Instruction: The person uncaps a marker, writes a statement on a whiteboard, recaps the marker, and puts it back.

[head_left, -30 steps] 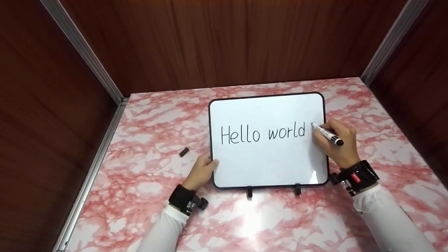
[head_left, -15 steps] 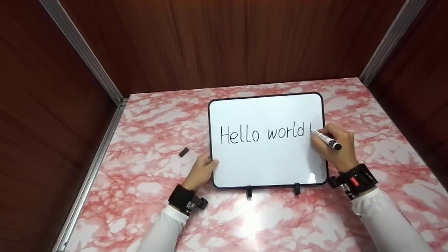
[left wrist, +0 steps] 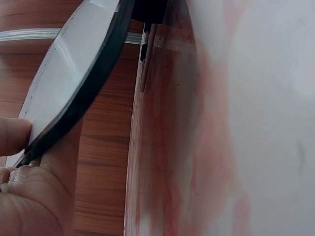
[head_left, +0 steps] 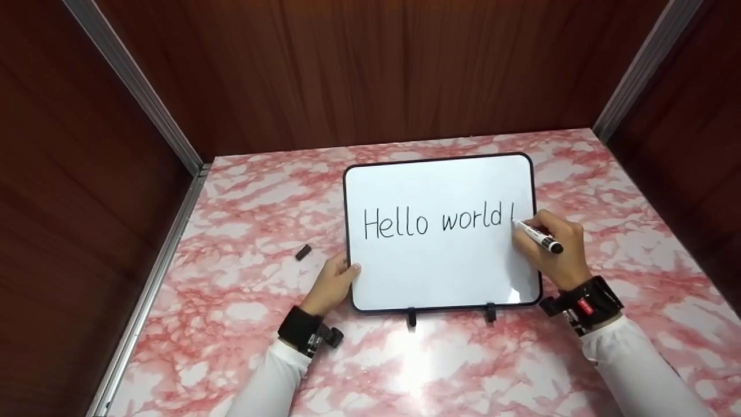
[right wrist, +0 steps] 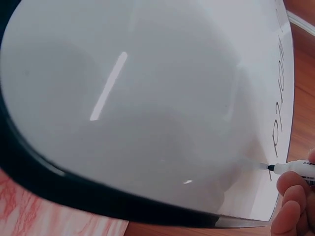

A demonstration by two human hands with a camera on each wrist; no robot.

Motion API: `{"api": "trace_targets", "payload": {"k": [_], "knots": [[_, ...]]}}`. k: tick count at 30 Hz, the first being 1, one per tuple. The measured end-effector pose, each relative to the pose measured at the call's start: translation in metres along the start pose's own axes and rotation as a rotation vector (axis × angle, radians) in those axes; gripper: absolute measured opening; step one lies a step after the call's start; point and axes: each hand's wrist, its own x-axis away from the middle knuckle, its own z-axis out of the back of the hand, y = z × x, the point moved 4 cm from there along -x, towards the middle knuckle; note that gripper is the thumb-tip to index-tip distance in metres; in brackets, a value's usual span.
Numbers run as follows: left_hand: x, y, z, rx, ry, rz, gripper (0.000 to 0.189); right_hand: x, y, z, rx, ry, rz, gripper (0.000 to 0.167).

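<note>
A black-framed whiteboard (head_left: 440, 272) stands tilted on the table, bearing "Hello world" and a short upright stroke in black. My left hand (head_left: 331, 285) grips its lower left edge, thumb on the front face; in the left wrist view the fingers (left wrist: 34, 196) lie behind the rim. Pinched in my right hand (head_left: 558, 249) is a black-and-white whiteboard marker (head_left: 541, 237). Its black tip touches the board (right wrist: 147, 123) at the stroke after "world", as the right wrist view shows. A black marker cap (head_left: 303, 252) lies on the table left of the board.
Two black feet (head_left: 411, 317) support the board's lower edge. The pink-and-white marbled table (head_left: 249, 324) is enclosed by dark wood panels (head_left: 370, 75) at the back and both sides, with metal strips (head_left: 139, 81) at the corners.
The marker tip has moved down, leaving a short upright stroke right of "world". My right hand has shifted slightly down with it. The left hand keeps its grip on the board.
</note>
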Motion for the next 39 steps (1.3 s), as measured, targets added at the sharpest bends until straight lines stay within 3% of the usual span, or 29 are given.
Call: {"api": "trace_targets", "payload": {"k": [23,39], "knots": [[-0.0024,-0.0054,0.0024,0.001,0.003,-0.008,0.045,0.0054,0.0016,-0.0001,0.004,0.022,0.038,0.019],[-0.0005,-0.0006,-0.0002,0.038,-0.045,-0.025,0.046,0.006,-0.0008,0.0001,0.004,-0.015,0.054,0.02]]}}
